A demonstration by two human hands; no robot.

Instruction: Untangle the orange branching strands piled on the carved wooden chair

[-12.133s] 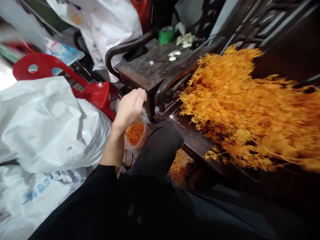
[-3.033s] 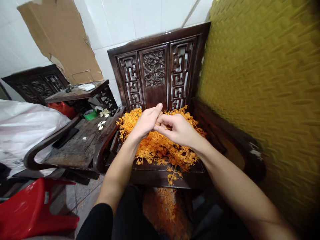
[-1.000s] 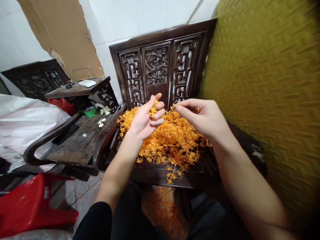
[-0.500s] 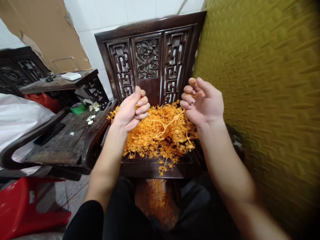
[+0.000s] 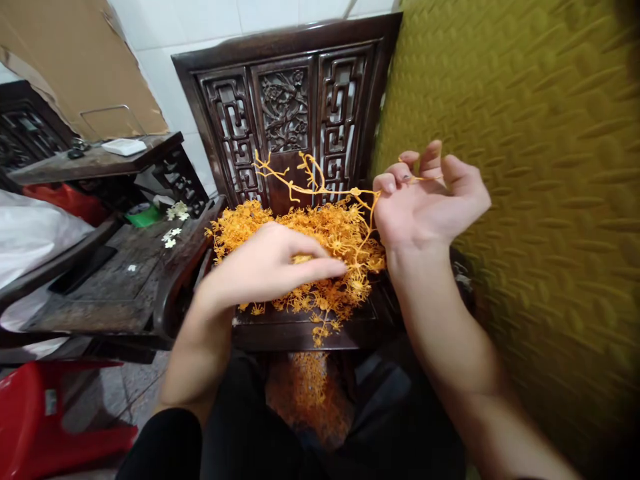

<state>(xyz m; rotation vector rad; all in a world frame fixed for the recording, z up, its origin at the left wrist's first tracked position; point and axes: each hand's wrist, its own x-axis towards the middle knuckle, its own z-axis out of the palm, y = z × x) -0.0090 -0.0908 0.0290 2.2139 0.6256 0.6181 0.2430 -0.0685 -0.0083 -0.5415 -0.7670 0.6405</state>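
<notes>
My right hand (image 5: pixel 420 207), palm up with curled fingers, holds an orange branched stem (image 5: pixel 325 191). Its thin twigs stretch left above the heap, and another twig hangs from the hand toward the pile. A thin orange strand also shows across the right fingers. My left hand (image 5: pixel 270 260) is over the heap, slightly blurred, thumb and forefinger stretched toward the small orange clusters at its right side. A gap shows between that thumb and forefinger; its other fingers are hidden. The heap of orange branched pieces (image 5: pixel 330 223) lies on the dark wooden chair seat (image 5: pixel 295 337).
The carved chair back (image 5: pixel 287 157) stands behind the heap, and a yellow textured surface (image 5: pixel 525 167) rises close on the right. At left are another wooden chair (image 5: pixel 115 287) with white pieces and green tape (image 5: pixel 144 215), and a red stool (image 5: pixel 30 413). Orange bits lie below (image 5: pixel 310 387).
My left hand has moved right and down from a closed pose, its thumb and forefinger now stretched out. My right hand has turned and shifted right, and the stem's twigs now stand above the heap.
</notes>
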